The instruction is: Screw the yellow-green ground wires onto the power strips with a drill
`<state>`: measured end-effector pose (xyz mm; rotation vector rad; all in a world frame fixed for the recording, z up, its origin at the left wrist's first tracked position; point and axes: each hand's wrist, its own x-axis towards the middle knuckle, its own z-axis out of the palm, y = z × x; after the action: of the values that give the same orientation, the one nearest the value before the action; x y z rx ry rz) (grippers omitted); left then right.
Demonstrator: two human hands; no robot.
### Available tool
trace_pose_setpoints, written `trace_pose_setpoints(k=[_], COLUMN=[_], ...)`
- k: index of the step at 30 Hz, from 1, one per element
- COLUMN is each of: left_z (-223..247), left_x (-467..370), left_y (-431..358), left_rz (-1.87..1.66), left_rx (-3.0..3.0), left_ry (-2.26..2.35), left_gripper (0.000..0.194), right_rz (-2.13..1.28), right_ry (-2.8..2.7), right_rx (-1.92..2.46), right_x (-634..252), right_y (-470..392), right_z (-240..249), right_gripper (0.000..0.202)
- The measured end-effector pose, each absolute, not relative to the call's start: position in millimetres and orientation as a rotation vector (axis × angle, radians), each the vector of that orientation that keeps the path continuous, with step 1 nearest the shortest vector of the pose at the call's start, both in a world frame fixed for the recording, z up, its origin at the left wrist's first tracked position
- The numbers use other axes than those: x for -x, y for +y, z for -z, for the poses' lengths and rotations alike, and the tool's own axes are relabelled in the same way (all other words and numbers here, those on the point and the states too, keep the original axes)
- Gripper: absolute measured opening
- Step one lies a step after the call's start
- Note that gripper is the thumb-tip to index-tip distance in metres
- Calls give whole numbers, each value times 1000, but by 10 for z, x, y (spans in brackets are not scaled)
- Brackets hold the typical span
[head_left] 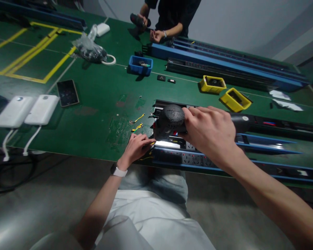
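My right hand [211,130] grips a black power screwdriver [169,121], held over the left end of a long black and blue power strip [198,158] at the near table edge. My left hand [137,146] rests at that end of the strip, fingers pinched on small yellow wires there. More yellow-green wire pieces [138,123] lie on the green table [99,104] just left of the tool. A white watch sits on my left wrist.
Two white power banks [28,109] with cables and a phone [67,92] lie at the left. A blue bin [140,65], two yellow bins [224,92] and long blue strips [224,62] sit farther back. Another person [169,17] works with a tool at the far edge.
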<state>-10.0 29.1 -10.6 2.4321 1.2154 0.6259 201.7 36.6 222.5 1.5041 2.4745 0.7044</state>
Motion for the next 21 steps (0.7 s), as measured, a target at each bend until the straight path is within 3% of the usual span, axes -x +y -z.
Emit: trace_pose_setpoints(k=[21], left_z=[45], left_x=[94], left_y=[278], left_rz=[-746], left_rx=[-2337], left_ry=[1222], left_gripper=[22], right_rz=[-662], right_ry=[2448], right_rx=[-1544], right_x=[-2012], right_y=[350], right_z=[-2228], right_gripper=[13])
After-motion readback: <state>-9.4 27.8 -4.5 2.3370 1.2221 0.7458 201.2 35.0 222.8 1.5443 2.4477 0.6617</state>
